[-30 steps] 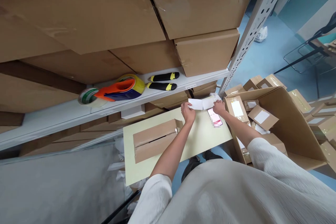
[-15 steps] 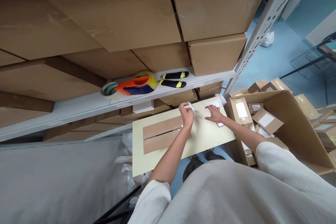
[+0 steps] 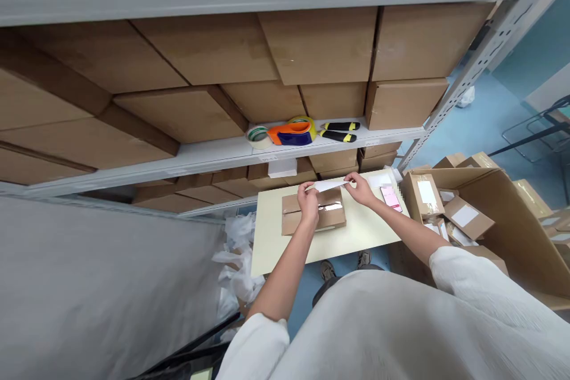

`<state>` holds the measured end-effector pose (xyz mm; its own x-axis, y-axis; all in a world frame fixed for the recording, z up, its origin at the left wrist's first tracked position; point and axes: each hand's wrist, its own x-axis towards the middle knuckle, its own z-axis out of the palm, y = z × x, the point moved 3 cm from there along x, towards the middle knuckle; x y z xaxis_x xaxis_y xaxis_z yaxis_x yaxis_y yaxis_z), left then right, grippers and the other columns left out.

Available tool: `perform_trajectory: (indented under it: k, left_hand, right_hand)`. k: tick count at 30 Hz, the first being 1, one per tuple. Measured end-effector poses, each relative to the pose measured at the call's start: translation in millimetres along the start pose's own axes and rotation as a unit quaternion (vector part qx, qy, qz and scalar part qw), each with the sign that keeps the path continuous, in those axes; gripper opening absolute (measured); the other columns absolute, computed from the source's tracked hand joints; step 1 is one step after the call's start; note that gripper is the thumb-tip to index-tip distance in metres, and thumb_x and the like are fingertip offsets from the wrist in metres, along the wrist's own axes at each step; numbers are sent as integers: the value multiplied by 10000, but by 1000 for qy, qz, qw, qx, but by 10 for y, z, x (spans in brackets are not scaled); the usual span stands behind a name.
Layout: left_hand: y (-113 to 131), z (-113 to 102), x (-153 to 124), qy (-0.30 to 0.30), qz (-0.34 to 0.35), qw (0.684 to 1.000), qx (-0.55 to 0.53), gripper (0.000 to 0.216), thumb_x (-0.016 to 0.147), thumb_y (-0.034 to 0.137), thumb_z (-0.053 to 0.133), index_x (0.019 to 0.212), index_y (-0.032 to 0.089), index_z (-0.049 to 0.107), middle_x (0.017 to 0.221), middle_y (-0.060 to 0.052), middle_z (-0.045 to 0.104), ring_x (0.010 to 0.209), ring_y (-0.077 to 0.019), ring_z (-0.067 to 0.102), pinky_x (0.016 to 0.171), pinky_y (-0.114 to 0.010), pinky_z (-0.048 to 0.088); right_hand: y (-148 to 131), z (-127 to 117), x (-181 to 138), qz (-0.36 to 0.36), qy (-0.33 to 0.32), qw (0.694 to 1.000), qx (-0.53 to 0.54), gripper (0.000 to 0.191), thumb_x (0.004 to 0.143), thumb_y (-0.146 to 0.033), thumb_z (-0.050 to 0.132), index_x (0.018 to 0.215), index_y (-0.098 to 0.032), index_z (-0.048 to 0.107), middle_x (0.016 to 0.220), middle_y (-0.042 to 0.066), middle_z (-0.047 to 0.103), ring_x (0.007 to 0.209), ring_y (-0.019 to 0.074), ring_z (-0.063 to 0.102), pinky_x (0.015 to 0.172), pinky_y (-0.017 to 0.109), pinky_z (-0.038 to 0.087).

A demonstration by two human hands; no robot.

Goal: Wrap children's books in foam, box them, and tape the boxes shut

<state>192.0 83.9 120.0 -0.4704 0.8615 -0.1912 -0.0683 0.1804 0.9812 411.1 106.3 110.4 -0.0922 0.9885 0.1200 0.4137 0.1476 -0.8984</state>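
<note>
Now both hands pinch the white slip [image 3: 327,186], left hand [image 3: 308,202] at one end, right hand [image 3: 360,191] at the other; it spans crosswise over the carton's [image 3: 292,224] far right edge. Carton's on the table [image 3: 268,252], long axis left-right, left hand nearer.

Wears a loose, off-white top of soft, finely creased fabric [image 3: 378,326], shaded greyish across the rounded front. Has wide, white, crinkled short sleeves [image 3: 458,267], ending around the elbow with plain edges. Leaves bare both forearms, the left hand [image 3: 308,205] and the right hand [image 3: 361,192]. Shows dark cloth trousers [image 3: 324,292], mostly hidden, above greyish shoes with paler patches [image 3: 328,270], too small to tell more.
</note>
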Motion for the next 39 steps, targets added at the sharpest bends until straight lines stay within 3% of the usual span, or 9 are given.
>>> perform_trajectory:
  k: [3, 6, 12, 18, 23, 31, 39]
  left_hand:
    - [31, -375, 65, -38, 37, 998, 21, 177, 871, 217, 550, 1011, 256, 652, 1106, -38, 725, 1072, -193, 677, 964, -329, 534]
    - [-18, -687, 138, -59, 39, 996, 48, 163, 968, 297, 503, 1065, 258, 629, 1081, -42, 732, 1037, -183, 706, 939, -333, 559]
    - [-255, -1030, 247, -120, 21, 992, 26, 378, 814, 190, 696, 1174, 233, 588, 945, -11, 697, 853, -158, 695, 838, -331, 584]
    - [-361, -1113, 320, -133, 52, 987, 77, 391, 820, 125, 675, 1186, 239, 594, 853, 39, 640, 759, -128, 643, 792, -292, 549]
    - [-420, -1150, 336, -123, 74, 981, 129, 446, 836, 86, 694, 1235, 256, 589, 978, 15, 653, 706, -105, 612, 765, -285, 520]
    - [-579, -1196, 363, -132, 109, 973, 156, 452, 821, 100, 711, 1228, 264, 605, 1110, -21, 658, 717, -110, 592, 849, -311, 524]
    - [-630, -1147, 396, -174, 169, 939, 245, 469, 864, 96, 608, 1303, 261, 596, 1287, -117, 639, 1017, -243, 690, 1023, -455, 533]
  right_hand:
    - [-250, 248, -39, 27, -31, 999, 20, 175, 915, -408, 567, 992, -256, 611, 1013, 39, 706, 995, 228, 652, 943, 380, 545]
    - [-376, 478, -74, 44, -29, 998, 33, 236, 892, -454, 593, 1007, -249, 616, 916, 18, 680, 885, 205, 632, 854, 353, 551]
    - [-396, 780, -167, 87, -11, 995, 52, 253, 843, -475, 597, 955, -251, 562, 769, -44, 581, 708, 158, 539, 696, 291, 495]
    - [-402, 937, -321, 124, -10, 992, 1, 233, 857, -398, 577, 1032, -245, 579, 757, -47, 572, 752, 195, 591, 757, 329, 520]
    - [-369, 1045, -396, 178, -23, 977, -114, 447, 871, -268, 578, 1318, -242, 576, 830, -25, 629, 889, 243, 673, 870, 367, 547]
    - [-297, 1172, -429, 162, -22, 967, -193, 546, 886, -215, 627, 1423, -221, 528, 1135, 66, 688, 1033, 248, 682, 945, 372, 551]
    - [-251, 1254, -444, 147, -41, 953, -261, 431, 933, -204, 595, 1359, -223, 529, 1177, 82, 668, 1005, 254, 644, 924, 393, 547]
